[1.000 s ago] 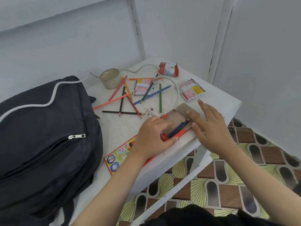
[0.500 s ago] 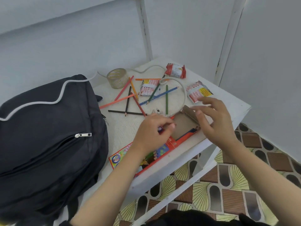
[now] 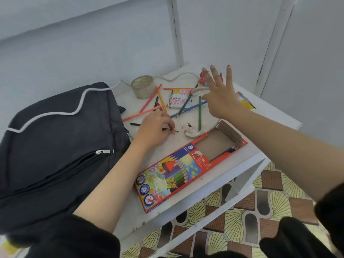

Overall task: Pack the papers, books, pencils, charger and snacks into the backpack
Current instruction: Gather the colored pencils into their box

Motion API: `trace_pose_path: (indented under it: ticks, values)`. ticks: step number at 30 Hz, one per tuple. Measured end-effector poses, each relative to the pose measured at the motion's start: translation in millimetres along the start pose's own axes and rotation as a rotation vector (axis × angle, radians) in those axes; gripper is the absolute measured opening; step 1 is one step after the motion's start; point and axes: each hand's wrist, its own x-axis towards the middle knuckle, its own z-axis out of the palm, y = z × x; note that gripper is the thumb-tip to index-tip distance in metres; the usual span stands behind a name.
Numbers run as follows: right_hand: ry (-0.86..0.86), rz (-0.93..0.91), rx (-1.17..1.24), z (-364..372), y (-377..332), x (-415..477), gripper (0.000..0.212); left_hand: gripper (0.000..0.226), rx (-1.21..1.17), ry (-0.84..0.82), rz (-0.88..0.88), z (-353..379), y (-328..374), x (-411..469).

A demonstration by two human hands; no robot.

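On the white table (image 3: 247, 155), along its near edge, a pencil box (image 3: 186, 170) lay flat with its far right end open and its flap raised; blue pencils showed inside the opening. Just beyond the box, the left hand (image 3: 154, 129) rested on the tabletop, its fingers curled round a red pencil (image 3: 171, 129) whose tip pointed toward the near right. Farther right, the right hand (image 3: 221, 97) hovered above the table with its fingers spread wide and holding nothing. Loose pencils (image 3: 200, 112) in green, blue, orange, pink and black lay scattered and crossed over the middle of the table. A charger plug (image 3: 191, 132) sat just beside the open end of the box, and its white cable (image 3: 55, 116) ran along the far side of the table and across the backpack (image 3: 55, 155). The dark backpack lay at the left, its front zip closed. One snack packet (image 3: 178, 97) lay among the pencils; two others were partly hidden behind the right hand. A clear tape roll (image 3: 142, 87) stood at the far left of the table. A tiled floor (image 3: 270, 202) showed at the near right.
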Motion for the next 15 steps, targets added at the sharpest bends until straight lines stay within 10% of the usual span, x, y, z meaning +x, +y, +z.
trace_pose_path:
  ticks: [5,15]
  values:
    - [-0.063,-0.052,0.053,7,-3,1,0.015,0.015,-0.238,0.165,-0.08,0,-8,-10]
    - [0.219,0.087,1.036,-19,14,-37,0.009,0.023,-0.723,0.635,-0.174,-19,9,-20]
